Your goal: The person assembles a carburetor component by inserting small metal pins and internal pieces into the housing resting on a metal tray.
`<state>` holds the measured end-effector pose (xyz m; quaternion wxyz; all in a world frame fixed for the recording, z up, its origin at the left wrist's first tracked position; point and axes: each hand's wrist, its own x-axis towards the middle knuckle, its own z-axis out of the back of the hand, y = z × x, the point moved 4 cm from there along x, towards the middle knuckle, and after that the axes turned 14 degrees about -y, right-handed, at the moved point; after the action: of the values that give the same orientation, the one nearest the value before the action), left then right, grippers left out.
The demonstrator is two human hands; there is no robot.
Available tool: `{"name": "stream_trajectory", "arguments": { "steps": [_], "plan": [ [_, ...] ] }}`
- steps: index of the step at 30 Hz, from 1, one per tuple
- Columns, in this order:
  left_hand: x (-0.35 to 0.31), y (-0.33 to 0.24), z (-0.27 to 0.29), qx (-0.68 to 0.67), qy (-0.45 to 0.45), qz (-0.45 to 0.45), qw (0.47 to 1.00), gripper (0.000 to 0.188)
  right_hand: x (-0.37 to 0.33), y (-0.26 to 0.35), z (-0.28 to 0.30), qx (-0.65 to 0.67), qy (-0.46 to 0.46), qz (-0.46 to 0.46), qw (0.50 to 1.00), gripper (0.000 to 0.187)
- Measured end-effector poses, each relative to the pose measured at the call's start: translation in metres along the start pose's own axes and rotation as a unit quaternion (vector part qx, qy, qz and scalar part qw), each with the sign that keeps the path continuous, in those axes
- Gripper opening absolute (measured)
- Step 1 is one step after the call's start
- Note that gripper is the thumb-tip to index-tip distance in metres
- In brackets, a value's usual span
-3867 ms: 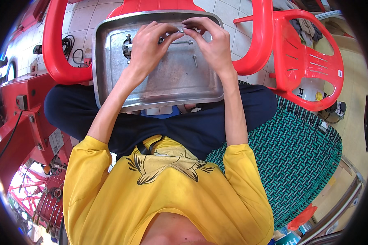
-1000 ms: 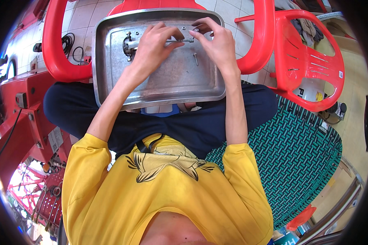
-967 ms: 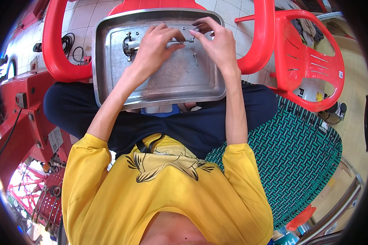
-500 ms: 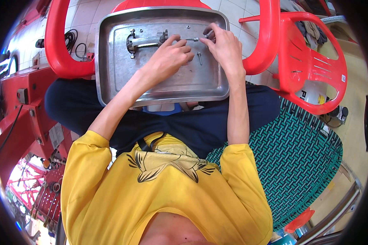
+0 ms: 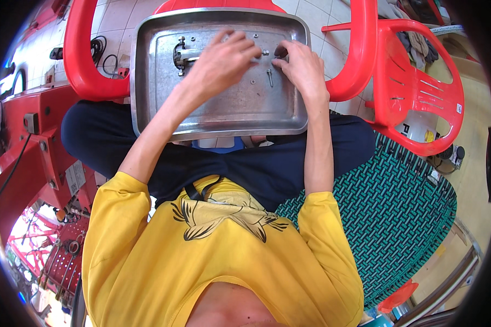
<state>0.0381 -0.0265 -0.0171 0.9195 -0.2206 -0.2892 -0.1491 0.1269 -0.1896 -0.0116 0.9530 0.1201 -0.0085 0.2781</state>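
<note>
One metal tray contains one mechanical assembly, on the left and partly covered, plus one bolt and three small nuts lying apart. Of the two hands, the left hand, blurred, is half-curled above the assembly; the right hand bends near the bolt. Whether either grasps anything cannot be told.

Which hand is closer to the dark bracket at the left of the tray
Left. The left hand is right of the dark bracket; the right hand is much farther right.
</note>
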Motion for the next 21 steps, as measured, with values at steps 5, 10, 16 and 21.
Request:
{"name": "stream_trajectory", "arguments": {
  "steps": [5,10,16,21],
  "plan": [
    [0.005,0.037,0.021,0.082,-0.075,0.1,0.989,0.022,0.004,0.008,0.006,0.056,-0.067,-0.002,0.996,0.024],
    [-0.005,0.043,0.016,0.069,0.015,0.161,0.984,0.043,0.007,0.017,0.004,0.109,-0.084,0.008,0.99,0.021],
    [-0.013,0.039,0.011,0.06,0.082,0.163,0.981,0.062,0.008,0.016,0.002,0.109,-0.057,0.022,0.992,0.023],
    [-0.012,0.04,0.012,0.059,0.117,0.173,0.976,0.067,0.006,0.014,-0.006,0.068,-0.015,0.005,0.998,0.03]
  ]
}}
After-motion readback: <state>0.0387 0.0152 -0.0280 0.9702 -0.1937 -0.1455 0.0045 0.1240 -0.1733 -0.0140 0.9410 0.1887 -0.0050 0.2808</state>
